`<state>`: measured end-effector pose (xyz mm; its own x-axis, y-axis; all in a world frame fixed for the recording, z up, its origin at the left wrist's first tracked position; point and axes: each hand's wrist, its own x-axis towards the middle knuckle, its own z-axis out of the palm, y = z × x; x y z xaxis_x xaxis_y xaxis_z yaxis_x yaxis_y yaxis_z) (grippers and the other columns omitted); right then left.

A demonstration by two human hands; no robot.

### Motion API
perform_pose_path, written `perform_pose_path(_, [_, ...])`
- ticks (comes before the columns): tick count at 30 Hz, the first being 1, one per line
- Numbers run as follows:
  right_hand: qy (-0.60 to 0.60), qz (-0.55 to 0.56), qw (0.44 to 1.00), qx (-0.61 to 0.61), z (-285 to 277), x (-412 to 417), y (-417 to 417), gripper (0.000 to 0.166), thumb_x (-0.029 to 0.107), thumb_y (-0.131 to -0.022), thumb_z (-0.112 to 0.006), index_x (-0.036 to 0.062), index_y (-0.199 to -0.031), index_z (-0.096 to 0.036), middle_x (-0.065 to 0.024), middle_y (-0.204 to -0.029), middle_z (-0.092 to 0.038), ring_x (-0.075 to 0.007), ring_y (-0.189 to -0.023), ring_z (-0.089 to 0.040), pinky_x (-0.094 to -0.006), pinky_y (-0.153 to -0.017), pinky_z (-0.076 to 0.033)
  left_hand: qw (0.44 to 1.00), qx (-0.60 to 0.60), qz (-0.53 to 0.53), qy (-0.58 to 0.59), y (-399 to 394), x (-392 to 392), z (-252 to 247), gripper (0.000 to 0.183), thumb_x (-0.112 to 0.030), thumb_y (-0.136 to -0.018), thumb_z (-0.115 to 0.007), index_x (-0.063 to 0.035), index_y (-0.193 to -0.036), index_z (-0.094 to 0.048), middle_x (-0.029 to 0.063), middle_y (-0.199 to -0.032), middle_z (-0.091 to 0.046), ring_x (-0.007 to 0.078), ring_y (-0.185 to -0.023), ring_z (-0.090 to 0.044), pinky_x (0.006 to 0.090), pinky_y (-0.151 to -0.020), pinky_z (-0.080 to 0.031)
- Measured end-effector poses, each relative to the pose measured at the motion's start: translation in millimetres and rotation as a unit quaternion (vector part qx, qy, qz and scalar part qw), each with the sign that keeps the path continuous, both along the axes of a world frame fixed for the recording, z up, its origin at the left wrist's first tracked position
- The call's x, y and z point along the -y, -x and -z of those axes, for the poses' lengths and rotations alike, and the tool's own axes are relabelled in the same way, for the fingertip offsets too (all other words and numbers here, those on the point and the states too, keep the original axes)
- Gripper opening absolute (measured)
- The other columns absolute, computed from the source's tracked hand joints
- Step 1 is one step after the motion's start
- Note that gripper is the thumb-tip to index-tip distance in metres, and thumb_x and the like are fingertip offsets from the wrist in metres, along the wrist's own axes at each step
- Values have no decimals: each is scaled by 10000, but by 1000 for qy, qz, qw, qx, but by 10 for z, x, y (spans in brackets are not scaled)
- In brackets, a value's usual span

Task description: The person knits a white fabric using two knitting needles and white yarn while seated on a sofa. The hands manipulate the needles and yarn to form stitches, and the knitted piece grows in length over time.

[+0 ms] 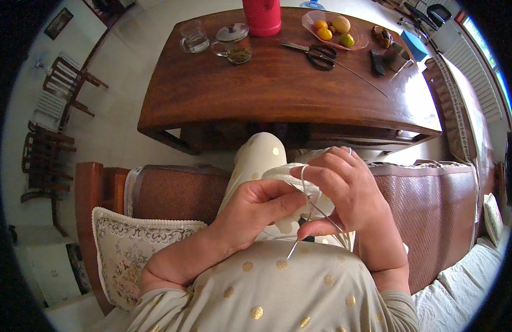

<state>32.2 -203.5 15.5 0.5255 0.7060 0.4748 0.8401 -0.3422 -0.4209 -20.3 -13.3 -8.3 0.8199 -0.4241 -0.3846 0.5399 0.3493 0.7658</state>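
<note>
Above my lap, my left hand [266,203] pinches the edge of a white knitted piece [280,171] and a needle at it between thumb and fingers. To its right, my right hand [343,184] has white yarn [303,176] looped over the index finger. The thumb of that hand presses against a thin metal knitting needle [293,248], whose tip points down towards my belly. Another needle [322,213] crosses it on a slant between the two hands. Part of the knitted piece hangs behind the fingers, and the stitches are too small to make out.
Ahead stands a dark wooden coffee table [239,95]. On it are scissors [318,54], a loose needle [359,76], a glass teapot [237,47], a glass mug [195,41], a red container [262,16], a fruit bowl [359,41] and a metal cup [397,57]. A cushion [135,249] lies left.
</note>
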Motion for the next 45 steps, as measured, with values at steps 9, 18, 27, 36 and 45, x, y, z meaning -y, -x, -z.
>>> perform_pose_path(9, [22, -93, 995, -23, -66, -78, -157, 622, 580, -653, -657, 52, -970, -577, -76, -797, -549, -293, -723, -538, -377, -651, -417, 1000, -3, -12, 26, -2, 36, -90, 164, -154, -879, -607, -19, -963, -646, 4, -860, -630, 52, -750, -560, 204, -662, -459])
perform_pose_path(18, [-45, 87, 984, 151, -76, 119, 177, 351, 301, -590, -776, 166, -899, -678, 35, -692, -437, -148, -619, -444, -297, -584, -338, 995, 77, -40, -41, -46, -39, -156, 118, -140, -867, -608, -28, -897, -628, 7, -842, -627, 57, -729, -552, 201, -645, -442])
perform_pose_path(27, [-165, 16, 975, -147, 173, 255, 195, 155, 145, -722, -706, 83, -864, -704, -38, -592, -479, -178, -530, -470, -306, -492, -352, 998, -12, -24, 57, -70, -117, -184, 155, -100, -849, -604, -10, -972, -632, -3, -788, -610, 19, -620, -495, 154, -520, -364])
perform_pose_path(36, [-108, 88, 989, -59, 78, 202, 312, 185, 121, -726, -688, 72, -904, -689, -37, -626, -512, -191, -541, -483, -311, -507, -383, 997, -3, -43, 56, -56, -98, -128, 103, -57, -818, -598, -24, -915, -610, 50, -884, -637, 112, -766, -600, 231, -679, -492])
perform_pose_path(45, [-51, 159, 981, 99, 183, 97, 311, 290, 157, -661, -749, 117, -933, -656, -3, -635, -477, -176, -552, -477, -316, -521, -380, 999, 32, -9, -32, 3, -23, -123, 167, -70, -844, -585, -12, -997, -621, 43, -924, -638, 93, -804, -592, 228, -723, -486])
